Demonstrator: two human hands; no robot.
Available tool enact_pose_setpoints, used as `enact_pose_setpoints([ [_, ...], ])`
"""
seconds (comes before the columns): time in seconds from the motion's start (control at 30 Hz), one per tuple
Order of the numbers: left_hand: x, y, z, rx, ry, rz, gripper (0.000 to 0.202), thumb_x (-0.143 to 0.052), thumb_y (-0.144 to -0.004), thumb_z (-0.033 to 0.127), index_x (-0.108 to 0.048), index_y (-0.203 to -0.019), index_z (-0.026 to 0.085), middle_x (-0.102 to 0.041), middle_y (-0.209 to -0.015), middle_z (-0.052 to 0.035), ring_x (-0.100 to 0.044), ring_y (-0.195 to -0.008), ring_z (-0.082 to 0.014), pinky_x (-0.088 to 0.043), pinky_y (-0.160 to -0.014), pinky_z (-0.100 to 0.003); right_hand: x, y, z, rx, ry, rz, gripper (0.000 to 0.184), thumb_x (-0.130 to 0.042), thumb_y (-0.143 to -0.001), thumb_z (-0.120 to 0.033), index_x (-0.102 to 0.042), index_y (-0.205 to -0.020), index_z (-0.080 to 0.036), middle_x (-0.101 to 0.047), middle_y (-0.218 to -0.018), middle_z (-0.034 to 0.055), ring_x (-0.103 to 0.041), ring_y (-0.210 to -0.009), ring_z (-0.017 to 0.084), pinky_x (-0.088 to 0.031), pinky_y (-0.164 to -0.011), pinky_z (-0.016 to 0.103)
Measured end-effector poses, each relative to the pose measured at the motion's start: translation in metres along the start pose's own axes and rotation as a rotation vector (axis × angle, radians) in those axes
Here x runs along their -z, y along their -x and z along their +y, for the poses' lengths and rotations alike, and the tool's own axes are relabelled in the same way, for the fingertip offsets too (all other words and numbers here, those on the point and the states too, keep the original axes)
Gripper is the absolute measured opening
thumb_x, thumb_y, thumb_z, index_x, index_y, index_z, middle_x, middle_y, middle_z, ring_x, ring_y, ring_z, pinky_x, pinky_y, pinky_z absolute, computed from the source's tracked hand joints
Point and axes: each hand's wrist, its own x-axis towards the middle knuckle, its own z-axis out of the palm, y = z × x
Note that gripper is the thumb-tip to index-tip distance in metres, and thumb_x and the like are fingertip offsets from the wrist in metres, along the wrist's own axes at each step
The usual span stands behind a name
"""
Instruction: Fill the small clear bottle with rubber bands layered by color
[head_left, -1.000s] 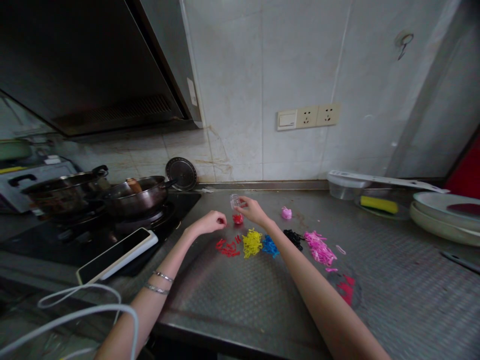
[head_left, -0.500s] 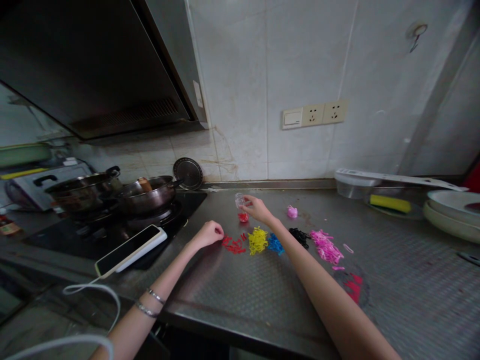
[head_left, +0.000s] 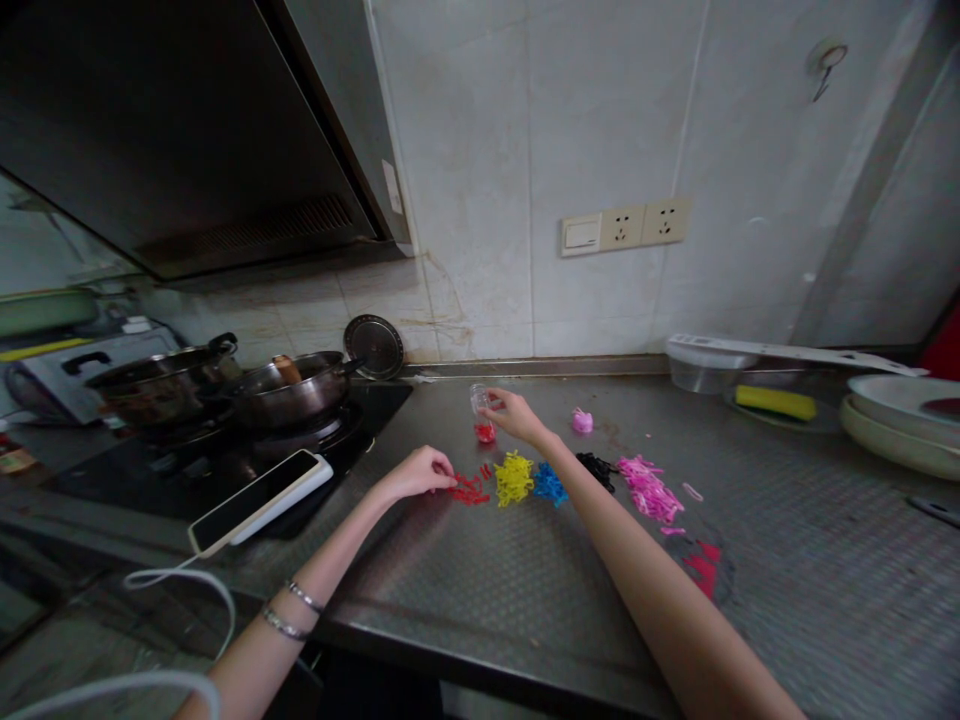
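Observation:
My right hand [head_left: 516, 413] holds a small clear jar [head_left: 481, 415] upright on the steel counter [head_left: 525, 590]; red bits fill its bottom. My left hand [head_left: 420, 470] rests on the counter with its fingers pinched at the edge of a pile of small red pieces [head_left: 469, 488]. To the right of that pile lie a yellow pile [head_left: 514, 477], a blue pile [head_left: 549, 484], a black pile [head_left: 596, 468] and a pink pile [head_left: 646, 489]. A small pink lid-like object [head_left: 582, 421] sits behind them.
A phone [head_left: 259, 500] with a white cable lies at the hob's edge, where two pans [head_left: 292, 390] stand. At the right are a clear container [head_left: 701, 368], a yellow sponge [head_left: 775, 402], stacked plates [head_left: 900, 425] and a red patch on the counter [head_left: 701, 568].
My left hand has come back from beside the jar to the red pile and pinches at it. My right hand still holds the jar in the same spot.

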Motion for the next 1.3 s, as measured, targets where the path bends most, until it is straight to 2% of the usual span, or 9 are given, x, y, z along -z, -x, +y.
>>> enact_pose_setpoints([
  [0.1, -0.001, 0.000, 0.004, -0.037, -0.038, -0.028, 0.028, -0.062, -0.059, 0.033, -0.064, -0.075, 0.011, -0.060, -0.059, -0.0021, -0.051, -0.052, -0.0102, -0.036, -0.049, -0.019, 0.003, 0.000, 0.001, -0.013, 0.007, -0.016, 0.040, -0.058, -0.073, -0.032, -0.054, -0.109, -0.015, -0.063, -0.097, 0.0078, -0.061, -0.075, 0.015, -0.047, -0.067, 0.025],
  [0.33, -0.002, -0.003, 0.007, -0.023, -0.103, -0.088, 0.021, -0.055, -0.064, 0.027, -0.064, -0.074, 0.011, -0.060, -0.058, -0.0015, -0.050, -0.050, -0.0099, -0.036, -0.050, -0.020, 0.003, -0.001, 0.002, -0.014, 0.009, -0.019, 0.042, -0.059, -0.072, -0.032, -0.054, -0.110, -0.015, -0.063, -0.098, 0.0081, -0.061, -0.074, 0.015, -0.047, -0.066, 0.025],
  [0.57, 0.005, -0.002, 0.016, -0.187, -0.253, -0.169, 0.018, -0.051, -0.067, 0.023, -0.064, -0.074, 0.012, -0.060, -0.062, -0.0023, -0.051, -0.055, -0.0105, -0.035, -0.051, -0.019, 0.003, 0.000, 0.003, -0.009, 0.014, -0.014, 0.041, -0.059, -0.072, -0.033, -0.054, -0.109, -0.016, -0.063, -0.097, 0.0074, -0.061, -0.074, 0.015, -0.047, -0.066, 0.024],
  [0.67, 0.008, -0.002, 0.020, -0.214, -0.263, -0.178, 0.019, -0.051, -0.068, 0.025, -0.064, -0.075, 0.012, -0.061, -0.064, -0.0025, -0.051, -0.056, -0.0105, -0.034, -0.052, -0.018, 0.002, -0.001, 0.004, -0.008, 0.014, -0.013, 0.042, -0.059, -0.072, -0.033, -0.054, -0.110, -0.016, -0.063, -0.097, 0.0075, -0.061, -0.075, 0.015, -0.047, -0.066, 0.024],
  [0.87, 0.023, -0.009, 0.032, -0.243, -0.160, -0.070, 0.020, -0.051, -0.070, 0.026, -0.062, -0.078, 0.011, -0.062, -0.070, -0.0036, -0.052, -0.062, -0.0110, -0.036, -0.056, -0.019, 0.001, -0.002, 0.007, 0.002, 0.018, -0.009, 0.040, -0.058, -0.073, -0.033, -0.054, -0.109, -0.016, -0.063, -0.099, 0.0069, -0.061, -0.075, 0.015, -0.046, -0.068, 0.025],
  [1.0, 0.048, -0.021, 0.041, -0.273, -0.139, 0.058, 0.020, -0.051, -0.071, 0.026, -0.062, -0.078, 0.011, -0.062, -0.073, -0.0045, -0.052, -0.065, -0.0113, -0.038, -0.059, -0.019, 0.002, -0.002, 0.008, 0.009, 0.004, -0.015, 0.040, -0.058, -0.072, -0.034, -0.054, -0.108, -0.016, -0.063, -0.098, 0.0070, -0.061, -0.074, 0.014, -0.046, -0.066, 0.024],
  [1.07, 0.064, -0.030, 0.045, -0.292, -0.166, 0.164, 0.020, -0.051, -0.070, 0.026, -0.062, -0.076, 0.011, -0.061, -0.070, -0.0037, -0.051, -0.063, -0.0109, -0.037, -0.058, -0.020, 0.002, -0.002, 0.008, 0.008, -0.013, -0.017, 0.041, -0.058, -0.072, -0.035, -0.054, -0.108, -0.015, -0.063, -0.098, 0.0072, -0.061, -0.073, 0.014, -0.047, -0.065, 0.024],
  [1.17, 0.082, -0.045, 0.050, -0.320, -0.202, 0.252, 0.021, -0.051, -0.070, 0.028, -0.063, -0.074, 0.011, -0.061, -0.068, -0.0033, -0.051, -0.061, -0.0106, -0.038, -0.058, -0.020, 0.002, -0.002, 0.009, 0.000, -0.033, -0.014, 0.042, -0.057, -0.073, -0.035, -0.053, -0.109, -0.015, -0.062, -0.098, 0.0069, -0.061, -0.073, 0.014, -0.047, -0.063, 0.023],
  [1.3, 0.091, -0.065, 0.059, -0.343, -0.268, 0.320, 0.021, -0.052, -0.070, 0.028, -0.063, -0.073, 0.010, -0.061, -0.066, -0.0037, -0.051, -0.059, -0.0111, -0.037, -0.056, -0.021, 0.001, -0.002, 0.007, -0.025, -0.033, -0.018, 0.041, -0.058, -0.072, -0.033, -0.053, -0.110, -0.017, -0.063, -0.098, 0.0057, -0.061, -0.073, 0.013, -0.048, -0.063, 0.023],
])
